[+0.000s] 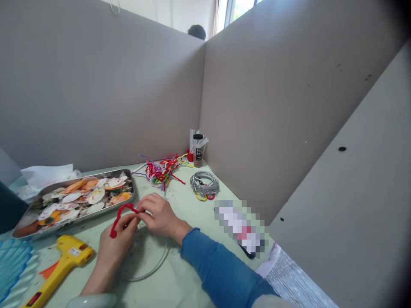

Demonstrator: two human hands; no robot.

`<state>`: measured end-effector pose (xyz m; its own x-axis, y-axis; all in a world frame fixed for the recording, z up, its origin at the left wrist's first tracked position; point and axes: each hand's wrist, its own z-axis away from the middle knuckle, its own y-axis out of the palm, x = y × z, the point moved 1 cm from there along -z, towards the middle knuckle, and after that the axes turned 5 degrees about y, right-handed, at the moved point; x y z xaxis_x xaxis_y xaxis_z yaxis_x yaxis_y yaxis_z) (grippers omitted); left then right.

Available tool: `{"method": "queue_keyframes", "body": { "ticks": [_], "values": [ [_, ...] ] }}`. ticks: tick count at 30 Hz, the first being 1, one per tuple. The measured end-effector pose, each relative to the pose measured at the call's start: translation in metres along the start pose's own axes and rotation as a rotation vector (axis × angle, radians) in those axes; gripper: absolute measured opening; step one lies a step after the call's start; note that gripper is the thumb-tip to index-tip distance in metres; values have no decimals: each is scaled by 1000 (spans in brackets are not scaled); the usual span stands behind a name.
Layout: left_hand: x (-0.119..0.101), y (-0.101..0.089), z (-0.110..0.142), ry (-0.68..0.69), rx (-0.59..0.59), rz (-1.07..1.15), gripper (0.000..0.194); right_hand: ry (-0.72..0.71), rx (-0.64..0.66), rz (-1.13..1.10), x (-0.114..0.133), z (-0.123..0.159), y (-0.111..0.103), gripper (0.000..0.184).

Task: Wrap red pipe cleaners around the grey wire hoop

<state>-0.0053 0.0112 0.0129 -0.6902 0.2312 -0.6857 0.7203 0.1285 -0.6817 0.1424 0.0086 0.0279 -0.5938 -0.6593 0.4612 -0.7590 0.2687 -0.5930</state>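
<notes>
My left hand [116, 242] and my right hand [159, 215] meet over the pale green table [180, 282], both pinching a red pipe cleaner [119, 217] that bends in an arch between them. A thin metal wire hoop [154, 267] lies on the table under my hands. My right arm wears a blue sleeve [221, 267]. Just left of my hands stands a metal tray [130, 201] full of orange and white shells.
A yellow glue gun [61, 265] lies at the front left beside a blue ribbed thing [13, 261]. A heap of coloured pipe cleaners [162, 169], a grey wire coil [204, 183] and a small bottle [198, 150] sit toward the back corner. Grey partition walls enclose the table.
</notes>
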Motion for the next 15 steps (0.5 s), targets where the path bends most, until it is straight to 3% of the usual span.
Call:
{"method": "queue_keyframes", "body": {
  "ticks": [11,15],
  "values": [
    [9,-3,-2,36,75,43,32,-12,11,17,-2,1,1,8],
    [11,1,-4,23,3,124,33,-4,15,17,-5,2,3,8]
  ]
}}
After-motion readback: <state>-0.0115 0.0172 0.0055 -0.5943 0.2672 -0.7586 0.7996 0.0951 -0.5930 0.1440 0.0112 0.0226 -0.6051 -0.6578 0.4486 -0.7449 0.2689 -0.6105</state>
